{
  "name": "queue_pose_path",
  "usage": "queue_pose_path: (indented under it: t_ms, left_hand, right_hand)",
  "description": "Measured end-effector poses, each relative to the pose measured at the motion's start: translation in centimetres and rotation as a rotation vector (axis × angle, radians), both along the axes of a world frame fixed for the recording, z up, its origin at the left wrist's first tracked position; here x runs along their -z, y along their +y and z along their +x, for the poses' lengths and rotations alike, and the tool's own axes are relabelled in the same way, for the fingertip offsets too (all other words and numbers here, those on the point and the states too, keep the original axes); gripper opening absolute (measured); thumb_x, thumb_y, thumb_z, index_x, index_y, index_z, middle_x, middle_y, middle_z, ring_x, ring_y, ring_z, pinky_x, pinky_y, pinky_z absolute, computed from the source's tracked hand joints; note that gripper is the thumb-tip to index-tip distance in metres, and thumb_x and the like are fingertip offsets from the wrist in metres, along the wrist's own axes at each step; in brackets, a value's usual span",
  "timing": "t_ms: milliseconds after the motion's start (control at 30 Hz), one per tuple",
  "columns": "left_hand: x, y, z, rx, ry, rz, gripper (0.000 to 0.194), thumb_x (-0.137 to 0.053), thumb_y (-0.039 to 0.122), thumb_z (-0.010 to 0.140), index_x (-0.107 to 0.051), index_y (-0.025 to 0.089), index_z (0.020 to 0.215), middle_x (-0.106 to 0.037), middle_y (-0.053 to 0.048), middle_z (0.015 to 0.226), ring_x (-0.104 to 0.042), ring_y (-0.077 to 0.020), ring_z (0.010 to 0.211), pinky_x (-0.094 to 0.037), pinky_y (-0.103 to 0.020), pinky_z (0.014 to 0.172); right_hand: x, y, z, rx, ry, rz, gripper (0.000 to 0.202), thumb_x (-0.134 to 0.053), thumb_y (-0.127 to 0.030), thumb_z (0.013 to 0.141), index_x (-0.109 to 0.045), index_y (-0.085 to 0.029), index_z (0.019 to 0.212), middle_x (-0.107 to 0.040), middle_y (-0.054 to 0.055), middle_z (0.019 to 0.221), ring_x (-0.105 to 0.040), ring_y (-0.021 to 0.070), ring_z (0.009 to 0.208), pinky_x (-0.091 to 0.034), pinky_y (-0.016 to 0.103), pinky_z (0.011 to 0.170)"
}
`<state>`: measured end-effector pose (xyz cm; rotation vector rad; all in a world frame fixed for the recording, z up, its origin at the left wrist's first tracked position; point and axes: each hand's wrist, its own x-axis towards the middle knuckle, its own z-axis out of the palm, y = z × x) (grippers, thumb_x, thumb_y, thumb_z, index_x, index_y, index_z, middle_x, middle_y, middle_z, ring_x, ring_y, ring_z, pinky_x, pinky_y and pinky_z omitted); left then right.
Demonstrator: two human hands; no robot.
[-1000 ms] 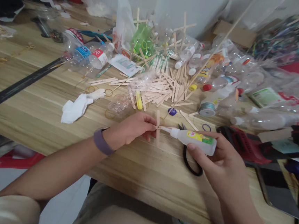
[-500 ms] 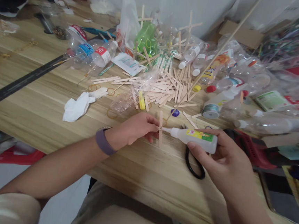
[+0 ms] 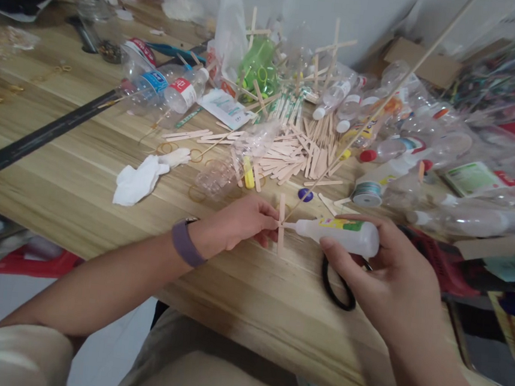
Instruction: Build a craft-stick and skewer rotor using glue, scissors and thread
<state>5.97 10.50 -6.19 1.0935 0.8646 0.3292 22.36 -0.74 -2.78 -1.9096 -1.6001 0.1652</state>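
Near the table's front, my left hand [image 3: 248, 221] pinches a small cross of wooden craft sticks [image 3: 280, 237]. A long thin stick [image 3: 372, 119] slants up to the right from the middle of the cross. My right hand [image 3: 381, 270] is wrapped round a clear glue bottle [image 3: 355, 237] lying nearly level, its narrow tip pointing left. That tip meets the cross at its centre; whether glue is coming out is too small to tell. Under the bottle lie black-handled scissors [image 3: 334, 290], partly hidden by my right hand.
Loose craft sticks [image 3: 282, 159] are heaped behind my hands, with a clear plastic piece [image 3: 218, 177] beside them. Plastic bottles [image 3: 476, 218] crowd the right. Left of centre is a crumpled tissue [image 3: 136, 179]. A phone [image 3: 487, 345] lies at the right edge.
The view has shifted slightly, so most things appear a little farther right. The glue bottle has rolled a little in my right hand, its label now facing more upward. Both holds are unchanged.
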Motion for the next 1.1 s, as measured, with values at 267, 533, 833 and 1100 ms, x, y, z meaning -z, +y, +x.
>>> queue_pose_path:
  t_ms: [267, 533, 833, 1100]
  left_hand:
    - [-0.16, -0.09, -0.05, 0.013, 0.018, -0.011, 0.025, -0.053, 0.002, 0.081, -0.068, 0.010, 0.062, -0.061, -0.002, 0.058, -0.051, -0.0075, 0.048, -0.040, -0.017, 0.044]
    - [0.02, -0.12, -0.09, 0.026, 0.021, -0.022, 0.024, -0.053, 0.004, 0.081, -0.066, 0.011, 0.062, -0.062, -0.002, 0.058, -0.052, -0.0084, 0.050, -0.043, -0.019, 0.048]
    - [-0.38, -0.28, -0.09, 0.056, 0.048, -0.030, 0.026, -0.051, 0.004, 0.081, -0.065, 0.010, 0.060, -0.061, 0.000, 0.058, -0.050, -0.0079, 0.049, -0.045, -0.021, 0.053]
    - [-0.55, -0.34, -0.04, 0.059, 0.063, -0.030, 0.027, -0.051, 0.004, 0.082, -0.064, 0.011, 0.060, -0.059, 0.001, 0.055, -0.048, -0.0070, 0.046, -0.042, -0.020, 0.050]
  right_hand:
    - [-0.06, 0.26, -0.96, 0.023, -0.035, 0.045, 0.025, -0.063, -0.046, 0.083, -0.061, -0.025, 0.096, -0.060, 0.001, 0.076, -0.053, 0.0161, 0.056, -0.043, 0.028, 0.051]
    - [0.40, 0.31, -0.36, 0.025, -0.130, 0.090, 0.030, -0.064, -0.050, 0.081, -0.064, -0.022, 0.094, -0.058, -0.001, 0.066, -0.050, 0.0147, 0.050, -0.038, 0.026, 0.045]
    - [0.67, 0.47, -0.23, 0.025, -0.231, 0.136, 0.033, -0.063, -0.052, 0.081, -0.058, -0.020, 0.086, -0.055, -0.003, 0.059, -0.048, 0.0130, 0.046, -0.035, 0.023, 0.043]
    - [0.70, 0.37, -0.63, 0.084, -0.209, 0.153, 0.036, -0.061, -0.056, 0.080, -0.050, -0.022, 0.076, -0.049, -0.004, 0.054, -0.044, 0.0128, 0.044, -0.030, 0.024, 0.041]
